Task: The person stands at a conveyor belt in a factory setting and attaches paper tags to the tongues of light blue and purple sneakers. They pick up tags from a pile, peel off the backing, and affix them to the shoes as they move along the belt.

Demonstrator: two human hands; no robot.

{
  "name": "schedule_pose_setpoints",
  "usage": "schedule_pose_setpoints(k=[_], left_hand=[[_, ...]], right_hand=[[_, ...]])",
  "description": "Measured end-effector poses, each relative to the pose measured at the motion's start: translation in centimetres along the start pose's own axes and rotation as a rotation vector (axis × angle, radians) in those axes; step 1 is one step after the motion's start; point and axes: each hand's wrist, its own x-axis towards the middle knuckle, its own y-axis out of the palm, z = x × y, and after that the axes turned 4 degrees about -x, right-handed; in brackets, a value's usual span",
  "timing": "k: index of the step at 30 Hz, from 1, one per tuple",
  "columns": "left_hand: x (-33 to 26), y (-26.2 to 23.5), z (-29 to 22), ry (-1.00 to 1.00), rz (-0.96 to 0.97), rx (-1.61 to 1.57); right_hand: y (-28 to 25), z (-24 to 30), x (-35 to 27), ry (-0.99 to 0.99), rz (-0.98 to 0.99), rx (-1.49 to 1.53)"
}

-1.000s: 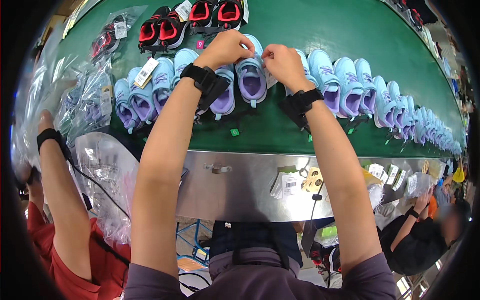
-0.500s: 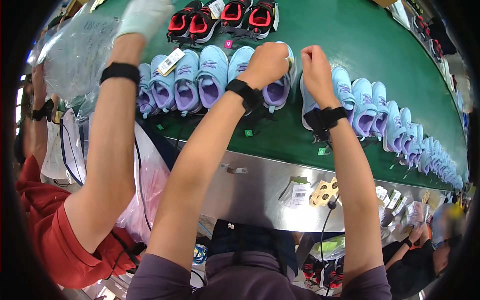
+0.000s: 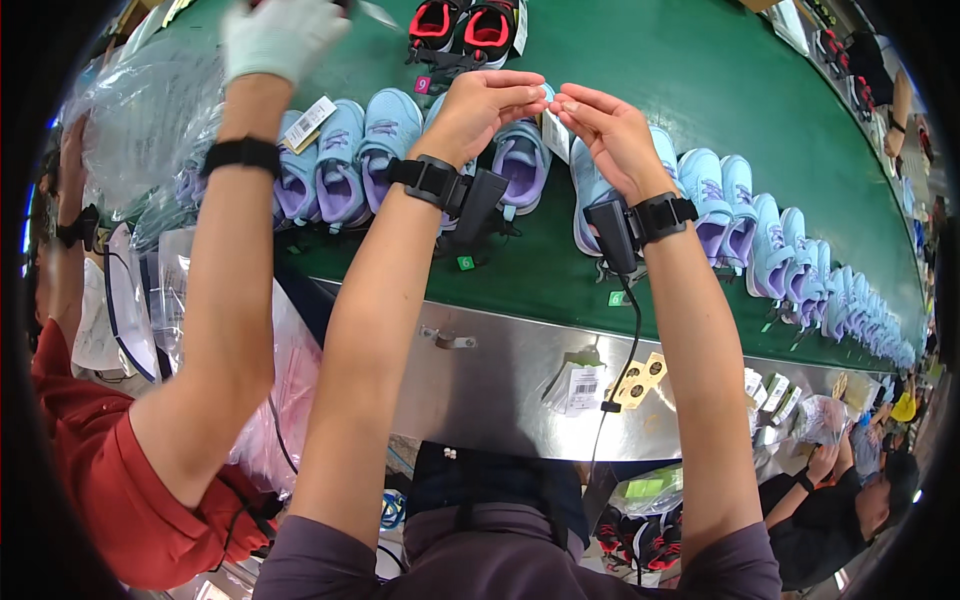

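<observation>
My left hand (image 3: 483, 115) and my right hand (image 3: 612, 138) meet fingertip to fingertip above the row of light blue shoes. Both pinch, but what lies between the fingertips is too small to make out. Just under them a white hang tag (image 3: 556, 136) dangles beside a light blue shoe with a purple lining (image 3: 522, 172). Another light blue shoe (image 3: 590, 190) stands below my right hand, partly covered by it. Black straps with small boxes are on both my wrists.
Light blue shoes line the green work surface (image 3: 640, 60), curving away to the right. Black-and-red shoes (image 3: 488, 32) stand farther back. At left, a co-worker's gloved hand (image 3: 280, 42) reaches in beside clear plastic bags (image 3: 150, 120). Loose tags (image 3: 582, 388) lie on the metal ledge.
My hands have come together, turning from fists to fingertip pinches, and the hang tag now shows between them. The shoes have shifted left. The co-worker's glove has moved slightly left, and one black-and-red pair has left its place.
</observation>
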Motion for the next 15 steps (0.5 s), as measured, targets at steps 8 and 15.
schedule_pose_setpoints(k=[8,15], left_hand=[[0.0,1.2,0.0,0.013,0.007,0.239],[-0.7,1.6,0.3,0.103,0.074,0.311]], right_hand=[[0.4,-0.1,0.5,-0.061,-0.042,-0.208],[0.6,0.5,0.2,-0.033,-0.029,-0.158]])
